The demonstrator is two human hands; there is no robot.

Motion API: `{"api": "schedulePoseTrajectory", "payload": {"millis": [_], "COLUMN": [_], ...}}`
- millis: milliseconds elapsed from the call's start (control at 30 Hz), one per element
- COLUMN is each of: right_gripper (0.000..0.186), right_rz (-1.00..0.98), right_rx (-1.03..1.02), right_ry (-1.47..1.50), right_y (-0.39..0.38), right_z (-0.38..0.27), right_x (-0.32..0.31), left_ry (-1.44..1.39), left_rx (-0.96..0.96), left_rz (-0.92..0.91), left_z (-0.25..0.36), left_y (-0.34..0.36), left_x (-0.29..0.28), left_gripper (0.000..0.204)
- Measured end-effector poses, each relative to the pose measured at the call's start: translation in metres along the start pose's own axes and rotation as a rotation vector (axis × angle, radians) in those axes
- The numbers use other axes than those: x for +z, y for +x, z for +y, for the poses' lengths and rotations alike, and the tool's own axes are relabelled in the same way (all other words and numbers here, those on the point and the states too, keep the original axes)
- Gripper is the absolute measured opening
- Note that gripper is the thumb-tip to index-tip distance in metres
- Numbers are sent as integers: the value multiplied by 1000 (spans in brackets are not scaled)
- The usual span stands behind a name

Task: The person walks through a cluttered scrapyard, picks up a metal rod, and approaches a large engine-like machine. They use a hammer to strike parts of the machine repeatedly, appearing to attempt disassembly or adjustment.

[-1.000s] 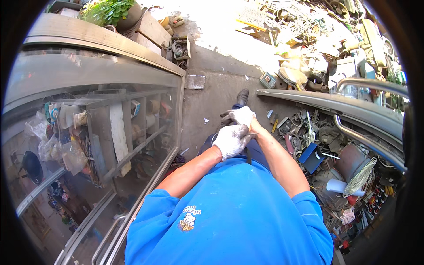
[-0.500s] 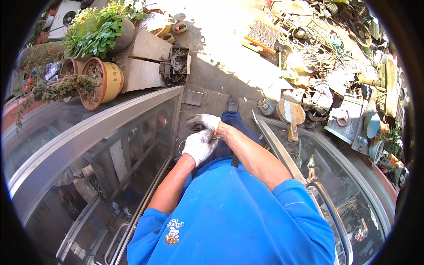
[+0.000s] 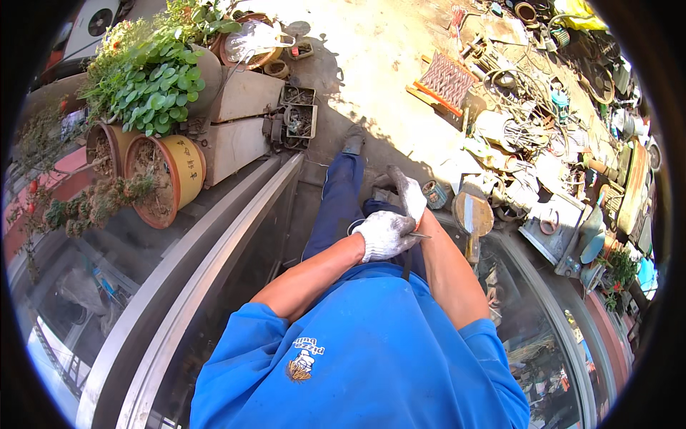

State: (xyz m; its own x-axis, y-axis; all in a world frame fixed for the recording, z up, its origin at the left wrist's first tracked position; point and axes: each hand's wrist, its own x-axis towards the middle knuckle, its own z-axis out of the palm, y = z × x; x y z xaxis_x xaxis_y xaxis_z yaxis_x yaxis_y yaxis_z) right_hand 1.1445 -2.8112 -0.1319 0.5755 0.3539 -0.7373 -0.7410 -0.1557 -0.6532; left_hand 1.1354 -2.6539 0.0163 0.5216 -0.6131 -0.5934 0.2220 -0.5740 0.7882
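Both my hands wear white work gloves with dark, dirty palms and fingers. My left hand (image 3: 386,234) is closed at my right wrist, by the glove's cuff. A thin metal tool (image 3: 423,235) runs through its grip, with its pointed end out on the right and a ring-like loop on the left; its exact kind is unclear. Just ahead, my right hand (image 3: 409,194) holds nothing visible, its darkened fingers stretched forward and loosely apart. Both hands are in front of my blue shirt (image 3: 364,336), above my dark trousers (image 3: 336,204).
Glass-panelled metal door frames flank me: the left door (image 3: 214,279) and right door (image 3: 543,307). Potted plants (image 3: 179,168) stand at far left beside a box of scrap (image 3: 300,120). On the right lie a round wooden board with a handle (image 3: 473,218), an orange-edged rack (image 3: 444,82) and heaped scrap.
My view and body have turned, and both hands now appear further right. One leg now reaches forward across the doorway. My left hand remains at the right glove's cuff with the thin tool.
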Motion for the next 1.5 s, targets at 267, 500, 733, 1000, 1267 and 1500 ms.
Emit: {"api": "schedulePoseTrajectory", "payload": {"millis": [267, 500, 733, 1000, 1267, 1500], "right_gripper": [38, 46, 48, 28, 40, 37], "right_rz": [26, -68, -298, -279, 178, 82], "right_rx": [-183, -149, 207, 440, 469, 490], "right_ry": [-293, -277, -54, -200, 320, 457], "right_y": [59, 120, 156, 234, 329, 376], "right_z": [-35, -14, -89, -63, 85, 107], "right_x": [25, 16, 66, 58, 16, 63], "left_ry": [-152, -442, -953, -859, 187, 495], "left_rx": [67, -4, -228, -289, -822, -950], "left_rz": [-31, 195, 938, 616, 532, 201], "left_z": [-46, -98, -194, -308, -564, -695], "left_y": [20, 51, 83, 127, 223, 319], "left_x": [-65, -64, -109, -119, -204, -260], "left_gripper": [43, 39, 42, 52, 40, 38]}}
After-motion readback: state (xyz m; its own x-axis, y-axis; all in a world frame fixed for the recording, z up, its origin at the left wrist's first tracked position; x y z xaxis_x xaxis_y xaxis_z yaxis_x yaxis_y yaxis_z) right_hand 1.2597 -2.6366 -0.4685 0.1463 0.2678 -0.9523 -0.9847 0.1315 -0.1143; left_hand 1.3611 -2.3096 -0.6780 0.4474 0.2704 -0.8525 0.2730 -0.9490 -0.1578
